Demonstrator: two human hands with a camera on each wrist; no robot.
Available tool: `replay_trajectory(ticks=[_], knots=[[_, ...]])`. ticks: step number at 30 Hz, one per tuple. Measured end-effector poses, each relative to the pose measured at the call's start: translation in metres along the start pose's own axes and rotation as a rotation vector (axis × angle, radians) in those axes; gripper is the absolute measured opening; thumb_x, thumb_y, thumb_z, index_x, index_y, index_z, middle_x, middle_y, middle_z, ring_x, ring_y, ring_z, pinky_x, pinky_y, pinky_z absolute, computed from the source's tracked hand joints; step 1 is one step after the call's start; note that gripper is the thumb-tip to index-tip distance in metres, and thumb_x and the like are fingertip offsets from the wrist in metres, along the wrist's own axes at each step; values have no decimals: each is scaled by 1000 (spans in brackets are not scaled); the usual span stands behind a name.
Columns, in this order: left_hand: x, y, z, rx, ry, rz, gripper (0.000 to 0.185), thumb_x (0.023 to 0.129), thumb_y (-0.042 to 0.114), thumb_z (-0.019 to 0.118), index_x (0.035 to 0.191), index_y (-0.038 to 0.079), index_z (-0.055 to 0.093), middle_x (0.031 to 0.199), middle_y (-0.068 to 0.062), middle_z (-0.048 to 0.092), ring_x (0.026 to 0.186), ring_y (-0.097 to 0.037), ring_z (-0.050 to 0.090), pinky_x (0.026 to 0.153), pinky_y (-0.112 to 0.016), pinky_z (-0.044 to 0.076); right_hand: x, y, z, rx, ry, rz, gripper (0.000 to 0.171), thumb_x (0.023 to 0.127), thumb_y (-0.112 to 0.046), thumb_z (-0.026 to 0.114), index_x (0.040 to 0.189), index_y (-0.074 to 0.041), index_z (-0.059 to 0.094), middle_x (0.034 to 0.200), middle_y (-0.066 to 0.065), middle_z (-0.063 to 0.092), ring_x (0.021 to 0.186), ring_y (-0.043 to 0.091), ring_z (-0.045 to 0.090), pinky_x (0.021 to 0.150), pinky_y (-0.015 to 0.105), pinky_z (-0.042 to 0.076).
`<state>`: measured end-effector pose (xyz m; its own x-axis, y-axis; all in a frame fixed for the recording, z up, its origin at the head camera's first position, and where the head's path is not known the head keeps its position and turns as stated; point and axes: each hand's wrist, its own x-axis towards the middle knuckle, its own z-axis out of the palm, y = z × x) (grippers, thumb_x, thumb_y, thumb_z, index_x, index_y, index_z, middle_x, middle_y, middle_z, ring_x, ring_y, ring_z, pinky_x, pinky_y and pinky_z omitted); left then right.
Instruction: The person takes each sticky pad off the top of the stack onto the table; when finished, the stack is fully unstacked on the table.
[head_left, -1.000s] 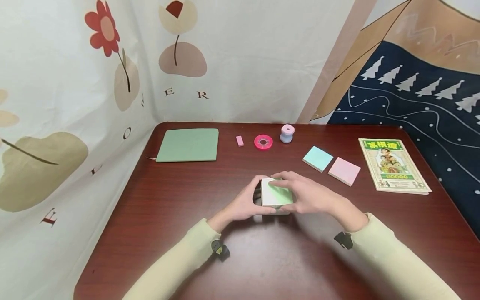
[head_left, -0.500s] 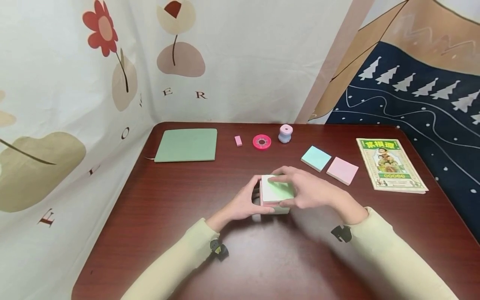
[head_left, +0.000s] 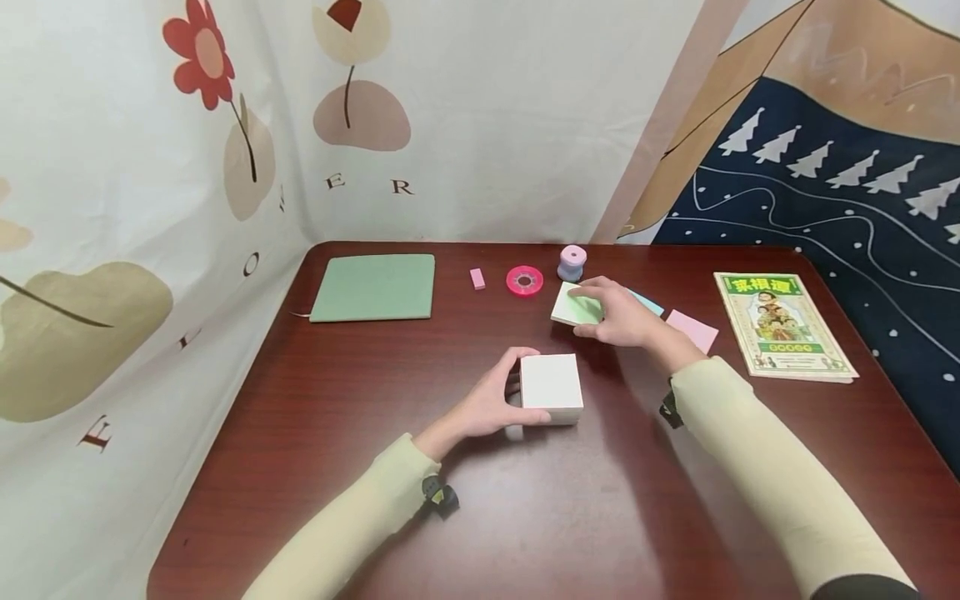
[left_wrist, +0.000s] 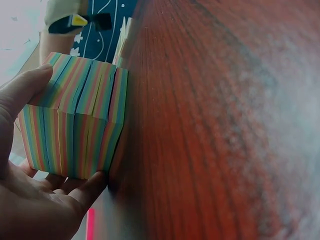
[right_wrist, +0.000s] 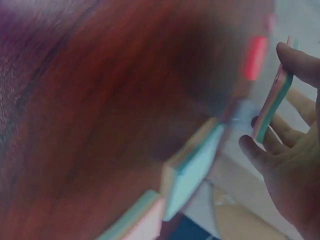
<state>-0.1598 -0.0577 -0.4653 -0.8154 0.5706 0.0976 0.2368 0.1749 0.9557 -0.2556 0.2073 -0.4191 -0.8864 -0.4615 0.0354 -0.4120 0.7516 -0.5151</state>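
Note:
My left hand (head_left: 498,397) grips a block of stacked sticky note pads (head_left: 551,382) between thumb and fingers, in the middle of the table. In the left wrist view the stack's sides (left_wrist: 82,135) show coloured stripes, with several pads pressed together. Farther forward and to the right, my right hand (head_left: 621,317) pinches one thin sticky note pad (head_left: 573,307), its top pale and partly green. Striped edges of that pad (right_wrist: 274,97) show in the right wrist view, away from the table. A blue pad (head_left: 648,302), partly hidden by the right hand, and a pink pad (head_left: 692,330) lie beside it.
Along the back stand a pink and blue spool-shaped thing (head_left: 572,262), a pink-red ring (head_left: 524,281) and a small pink block (head_left: 477,278). A green notebook (head_left: 373,287) lies back left, an illustrated booklet (head_left: 783,325) at right. Printed cloth hangs behind the table.
My right hand has lifted the top pad off the stack and carried it forward and slightly right. The left hand stays around the rest of the stack.

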Motion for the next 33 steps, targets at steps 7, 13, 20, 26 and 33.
replay_trajectory(ticks=[7,13,20,26,33], knots=[[1,1,0,-6,-3,-1,76,73,11,87,134,14,40,119,-3,56,111,-16,57,101,-34,45,13,18,15,-61,-64,86,61,84,-24,75,139,-10,54,144,19,41,132,38,36,105,58,35],[1,0,0,-8,-5,13,77,73,10,86,134,13,40,120,-4,56,111,-17,57,101,-35,45,17,20,23,-102,-82,78,60,85,-27,74,139,-9,55,145,19,41,133,37,34,107,55,34],[-1,6,0,1,-2,1,78,72,8,87,134,12,40,121,-4,55,112,-16,56,102,-34,44,19,18,24,-132,-111,103,60,87,-30,72,141,-11,53,148,19,38,136,37,32,107,57,33],[0,1,0,6,1,5,77,73,11,87,134,12,40,121,-4,55,112,-17,56,101,-34,45,20,18,24,-184,-106,92,62,86,-31,72,142,-12,52,152,18,34,138,38,30,110,57,30],[1,1,0,25,4,-2,78,72,12,87,134,14,40,120,-2,56,111,-15,56,101,-34,44,14,7,17,-166,-65,53,63,86,-33,73,142,-12,52,153,17,34,139,37,30,110,56,30]])
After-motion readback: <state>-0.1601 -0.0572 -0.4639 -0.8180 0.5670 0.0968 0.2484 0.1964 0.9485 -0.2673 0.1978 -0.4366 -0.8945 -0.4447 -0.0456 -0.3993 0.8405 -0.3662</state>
